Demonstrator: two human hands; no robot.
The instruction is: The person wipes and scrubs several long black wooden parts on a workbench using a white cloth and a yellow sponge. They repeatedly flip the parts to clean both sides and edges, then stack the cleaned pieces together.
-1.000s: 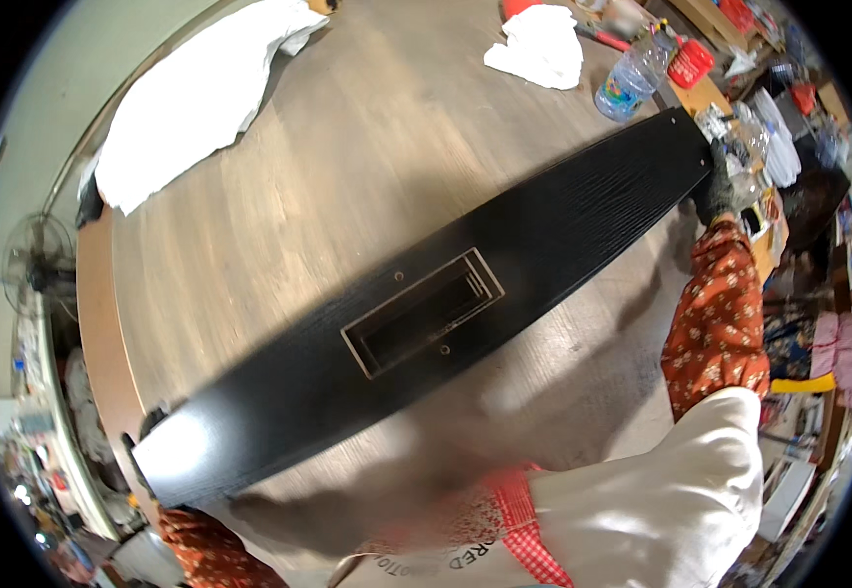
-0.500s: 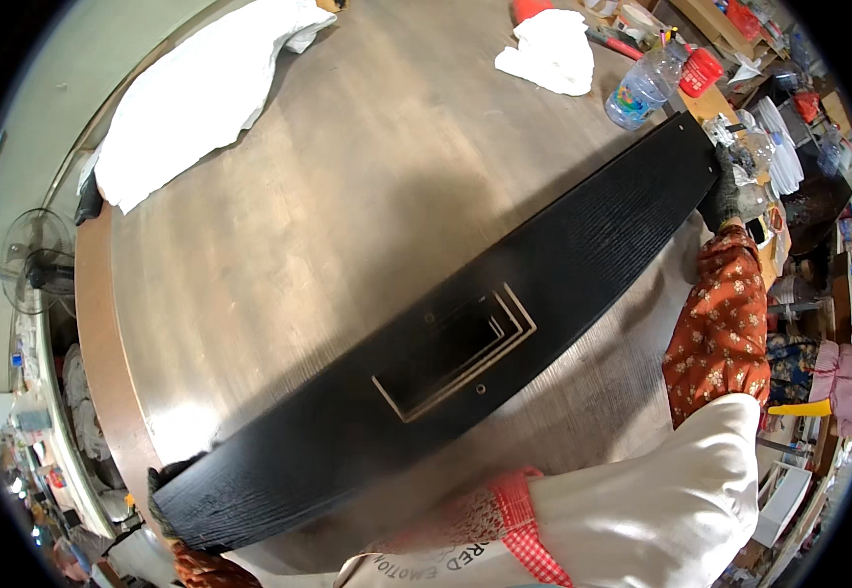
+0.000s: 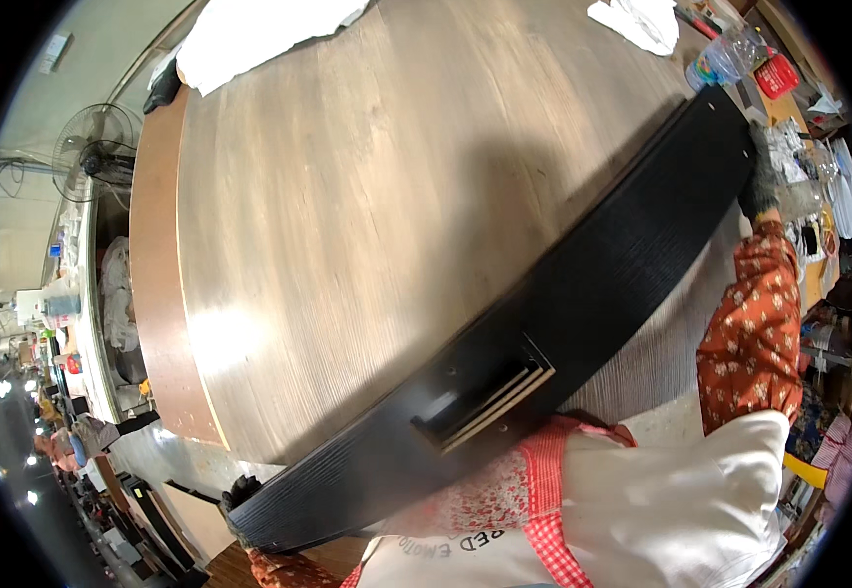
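Note:
A long black wood-grain board slants across the view from lower left to upper right, held in front of my body. Near its middle is a rectangular cutout with pale raw edges, and small holes show beside it and at the far right end. My left hand, in a dark glove, grips the lower left end, its fingers partly hidden behind the board. At the upper right end my right hand, also in a dark glove, is closed on the board's edge. Under the board lies a wood-grain tabletop.
White cloth lies at the table's far left, and another white cloth at the far right. Next to that stand a clear plastic bottle and a red container. A fan stands beyond the left edge; cluttered shelves line the right.
Both hands have brought the board closer to my body and tilted it, so the cutout looks narrower. The view has turned, and the tabletop's near left corner now shows.

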